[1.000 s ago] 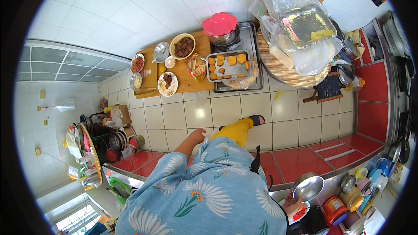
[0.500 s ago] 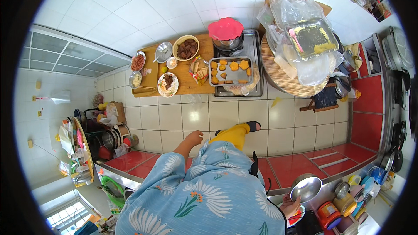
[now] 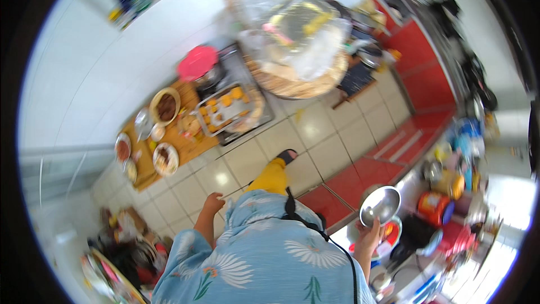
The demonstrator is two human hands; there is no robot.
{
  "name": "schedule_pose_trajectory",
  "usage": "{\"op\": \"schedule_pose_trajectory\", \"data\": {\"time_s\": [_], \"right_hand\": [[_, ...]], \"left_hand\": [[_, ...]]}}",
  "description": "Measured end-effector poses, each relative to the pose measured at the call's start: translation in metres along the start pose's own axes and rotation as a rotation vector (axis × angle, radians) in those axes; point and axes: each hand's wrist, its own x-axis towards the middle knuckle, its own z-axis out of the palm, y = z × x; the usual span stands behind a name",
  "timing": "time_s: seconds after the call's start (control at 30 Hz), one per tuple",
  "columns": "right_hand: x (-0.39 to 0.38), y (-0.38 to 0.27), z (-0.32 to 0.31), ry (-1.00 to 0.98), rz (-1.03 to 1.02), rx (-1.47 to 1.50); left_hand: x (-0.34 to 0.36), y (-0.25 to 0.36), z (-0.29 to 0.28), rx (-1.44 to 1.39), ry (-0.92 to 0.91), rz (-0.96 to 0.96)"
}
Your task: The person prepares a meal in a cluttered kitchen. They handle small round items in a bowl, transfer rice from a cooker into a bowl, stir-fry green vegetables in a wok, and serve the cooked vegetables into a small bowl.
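right hand [image 3: 368, 237] gripping the rim of a shiny steel bowl [image 3: 380, 205], raised just above the red counter edge [image 3: 329, 202] at lower right. left hand [image 3: 213, 202] hanging free beside the blue flowered garment [image 3: 264, 253], fingers loosely curled, holding nothing. yellow trouser leg [image 3: 271, 177] and dark sandal [image 3: 287, 156] set on the tiled floor [image 3: 326, 135]. well apart on the floor: wooden board [image 3: 169, 141] bearing small dishes, metal tray [image 3: 228, 112] of orange pieces, pot under a pink lid [image 3: 198, 63], round basket [image 3: 298, 76] covered in clear plastic.
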Motion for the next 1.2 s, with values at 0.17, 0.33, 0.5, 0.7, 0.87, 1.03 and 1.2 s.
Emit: {"op": "schedule_pose_trajectory", "data": {"time_s": [0.17,0.33,0.5,0.7,0.87,1.03,1.2], "right_hand": [[-0.032,-0.018,-0.005,0.131,-0.113,0.196],[-0.056,0.002,-0.035,0.330,-0.099,0.336],[-0.038,0.004,-0.027,0.406,-0.091,0.418],[0.035,-0.042,-0.012,0.487,-0.083,0.448],[0.136,-0.113,0.011,0.565,-0.112,0.397],[0.252,-0.173,0.012,0.481,-0.177,0.328],[0.365,-0.236,0.034,0.427,-0.257,0.380]], "left_hand": [[0.024,0.054,-0.012,0.583,-0.225,0.299],[0.112,0.095,-0.025,0.330,-0.306,0.146],[0.136,0.268,-0.006,0.976,-0.253,0.577],[0.186,0.395,0.073,0.750,-0.209,0.690],[0.174,0.544,0.166,0.816,-0.218,0.717],[0.208,0.707,0.229,0.480,-0.482,0.782],[0.079,0.909,0.311,0.295,-0.943,0.814]]}}
